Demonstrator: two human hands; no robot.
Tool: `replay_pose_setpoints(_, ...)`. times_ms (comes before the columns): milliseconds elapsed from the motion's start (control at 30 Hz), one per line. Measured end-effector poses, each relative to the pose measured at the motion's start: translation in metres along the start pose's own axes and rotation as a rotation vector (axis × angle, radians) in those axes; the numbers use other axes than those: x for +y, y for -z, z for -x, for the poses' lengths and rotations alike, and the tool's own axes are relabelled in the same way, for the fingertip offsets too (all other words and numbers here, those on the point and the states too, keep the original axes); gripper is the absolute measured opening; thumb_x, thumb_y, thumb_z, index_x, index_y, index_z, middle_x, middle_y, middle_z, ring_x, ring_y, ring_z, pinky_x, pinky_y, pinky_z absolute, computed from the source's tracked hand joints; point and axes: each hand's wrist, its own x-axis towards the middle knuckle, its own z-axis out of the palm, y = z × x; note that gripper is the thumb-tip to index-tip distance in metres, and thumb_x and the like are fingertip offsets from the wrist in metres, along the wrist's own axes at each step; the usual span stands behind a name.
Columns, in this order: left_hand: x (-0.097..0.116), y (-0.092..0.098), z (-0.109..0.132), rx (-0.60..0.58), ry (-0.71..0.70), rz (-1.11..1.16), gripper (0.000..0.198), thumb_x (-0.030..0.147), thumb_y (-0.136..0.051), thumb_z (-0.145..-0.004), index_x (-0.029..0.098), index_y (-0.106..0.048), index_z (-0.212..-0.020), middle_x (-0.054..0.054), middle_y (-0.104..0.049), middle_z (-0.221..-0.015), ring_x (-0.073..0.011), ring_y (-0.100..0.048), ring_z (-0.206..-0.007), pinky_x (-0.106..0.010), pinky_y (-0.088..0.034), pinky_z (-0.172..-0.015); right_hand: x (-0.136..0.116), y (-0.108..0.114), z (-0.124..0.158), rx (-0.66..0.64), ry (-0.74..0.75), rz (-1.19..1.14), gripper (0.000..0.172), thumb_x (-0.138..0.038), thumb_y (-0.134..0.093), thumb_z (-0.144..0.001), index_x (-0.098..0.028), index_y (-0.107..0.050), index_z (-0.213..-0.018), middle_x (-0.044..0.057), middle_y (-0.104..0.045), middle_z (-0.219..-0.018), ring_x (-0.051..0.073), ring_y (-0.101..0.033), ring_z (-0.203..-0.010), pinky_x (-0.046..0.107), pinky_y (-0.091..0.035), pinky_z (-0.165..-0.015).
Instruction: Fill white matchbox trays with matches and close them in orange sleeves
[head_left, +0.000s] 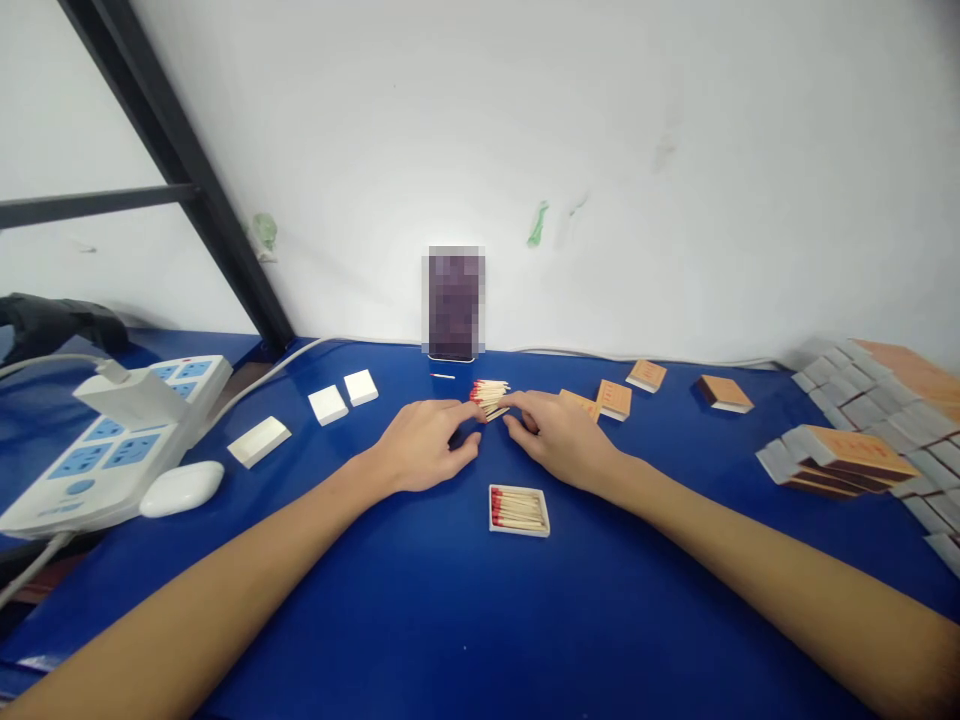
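Between my two hands lies a small pile of red-tipped matches (489, 390) on the blue tabletop. My left hand (427, 443) is at the pile's left side, its index fingertip against the red heads and its thumb held apart. From the right, my right hand (566, 437) touches the stick ends with its index finger, thumb also apart. Neither hand grips anything; the other fingers are partly hidden. Nearer me sits an open white matchbox tray (519, 533) filled with matches, red heads to the left. A single match (443, 376) lies behind the pile.
Several orange matchboxes (615, 399) lie beyond my right hand, with a large stack of matchboxes (862, 400) at far right. White matchbox trays (259, 441) lie left. A power strip (112, 440), a white case (182, 489) and a phone (455, 305) against the wall are also there.
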Motion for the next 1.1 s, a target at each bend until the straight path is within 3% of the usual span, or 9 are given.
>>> replay_pose_setpoints(333, 0.0007, -0.0004, -0.0011, -0.001, 0.024, -0.012, 0.041, 0.031, -0.046, -0.091, 0.02, -0.058, -0.128, -0.003, -0.065, -0.08, -0.0177, -0.06, -0.073, -0.031, -0.047, -0.072, 0.0015, -0.0022, 0.0009, 0.03, 0.02, -0.037, 0.023, -0.02, -0.048, -0.09, -0.016, -0.065, -0.105, -0.001, -0.052, -0.064, 0.014, -0.047, -0.061, 0.026, -0.035, -0.061)
replay_pose_setpoints(800, 0.0004, 0.0005, 0.0, -0.008, 0.034, -0.002, 0.039, 0.03, -0.046, -0.091, 0.02, -0.06, -0.126, -0.001, -0.062, -0.071, -0.0174, -0.06, -0.069, -0.029, -0.046, -0.068, 0.0003, -0.0004, 0.0011, -0.003, -0.011, -0.041, 0.023, -0.019, -0.046, -0.091, -0.016, -0.066, -0.101, 0.003, -0.061, -0.076, 0.015, -0.052, -0.067, 0.027, -0.037, -0.064)
replay_pose_setpoints(933, -0.0005, -0.0008, 0.0003, -0.019, 0.022, -0.029, 0.046, 0.032, -0.045, -0.092, 0.022, -0.052, -0.136, -0.003, -0.067, -0.082, -0.0192, -0.062, -0.077, -0.032, -0.048, -0.072, -0.0009, -0.001, 0.0017, 0.012, -0.004, -0.055, 0.025, -0.02, -0.046, -0.09, -0.016, -0.065, -0.106, 0.001, -0.058, -0.07, 0.015, -0.051, -0.063, 0.027, -0.037, -0.062)
replay_pose_setpoints(1100, -0.0016, -0.0023, 0.0003, -0.026, 0.008, -0.043, 0.044, 0.032, -0.044, -0.092, 0.022, -0.054, -0.135, -0.005, -0.068, -0.094, -0.02, -0.063, -0.083, -0.034, -0.049, -0.075, -0.0012, -0.0024, 0.0023, 0.038, -0.018, -0.048, 0.028, -0.02, -0.046, -0.09, -0.016, -0.065, -0.11, 0.002, -0.06, -0.072, 0.015, -0.052, -0.065, 0.028, -0.038, -0.063)
